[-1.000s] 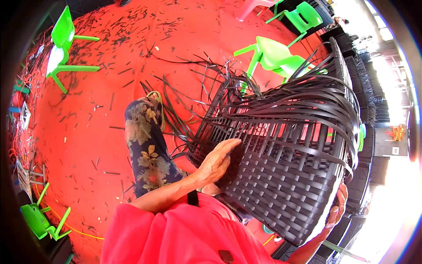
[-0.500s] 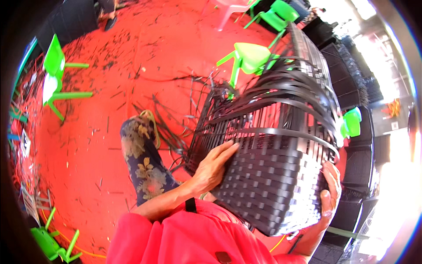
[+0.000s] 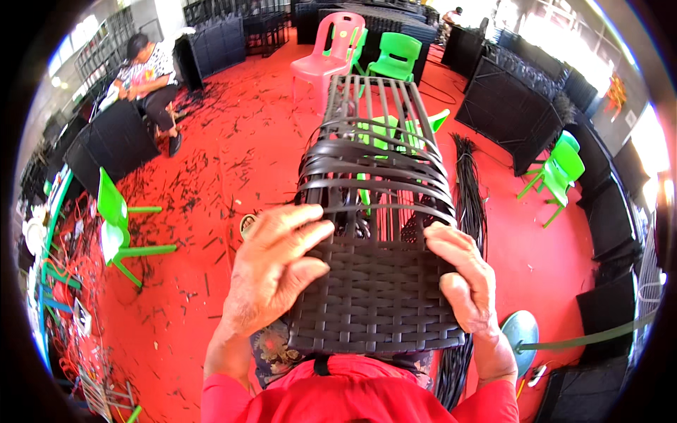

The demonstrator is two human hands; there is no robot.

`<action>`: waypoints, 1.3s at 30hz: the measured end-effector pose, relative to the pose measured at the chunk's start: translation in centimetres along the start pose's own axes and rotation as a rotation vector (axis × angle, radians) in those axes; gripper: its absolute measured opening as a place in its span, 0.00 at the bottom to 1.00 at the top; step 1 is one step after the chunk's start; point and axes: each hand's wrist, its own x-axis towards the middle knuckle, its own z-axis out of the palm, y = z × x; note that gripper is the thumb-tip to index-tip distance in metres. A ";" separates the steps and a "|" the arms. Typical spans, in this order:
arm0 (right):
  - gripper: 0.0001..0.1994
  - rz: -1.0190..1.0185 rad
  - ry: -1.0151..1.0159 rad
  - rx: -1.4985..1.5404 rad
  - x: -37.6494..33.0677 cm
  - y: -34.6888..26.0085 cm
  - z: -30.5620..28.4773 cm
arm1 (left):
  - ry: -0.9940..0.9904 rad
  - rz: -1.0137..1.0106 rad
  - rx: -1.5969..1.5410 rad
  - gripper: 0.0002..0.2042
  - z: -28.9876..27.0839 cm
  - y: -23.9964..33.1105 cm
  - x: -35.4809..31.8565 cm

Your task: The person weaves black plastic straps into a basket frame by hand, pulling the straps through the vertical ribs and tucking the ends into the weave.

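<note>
Swung round in the view since the earlier frame, the black woven frame [image 3: 377,299] now points away from the body instead of slanting off to the right. Both hands have shifted with it: the left hand [image 3: 271,271] has gone from the middle of the weave to the left edge, and the right hand [image 3: 465,275] sits opposite on the right edge.

With twelve at the top of the view, the frame lies in the middle, its near end over the patterned trousers [image 3: 275,349] at six and its long axis running toward twelve. Seen from the left hand it lies toward three o'clock; from the right hand, toward nine. The close weave fills the near part, and loose black strips [image 3: 374,185] bow across beyond it from edge to edge. Both hands are about equally near the last woven row, the left fingertips reaching slightly farther up.

The left hand is spread, thumb well apart from the fingers, with nothing visibly pinched. The right hand bends over its edge, thumb below the fingers; its inner side is hidden, so I cannot tell whether it has hold of the rim or a strip.

Beside the frame, toward one o'clock, a bundle of dark strips [image 3: 467,190] lies on the red floor [image 3: 522,247]. A pink chair [image 3: 321,67] stands near twelve, and another person [image 3: 149,88] sits toward ten.
</note>
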 end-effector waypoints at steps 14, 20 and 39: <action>0.15 0.259 0.536 0.442 -5.6 5.1 3.8 | -0.143 0.070 0.455 0.16 1.2 2.2 1.2; 0.16 0.084 0.460 0.275 -4.9 5.5 2.9 | -0.231 0.102 0.350 0.13 2.5 2.9 3.0; 0.16 0.070 0.553 0.428 -4.7 9.1 4.4 | -0.330 0.491 0.700 0.20 7.6 6.8 9.3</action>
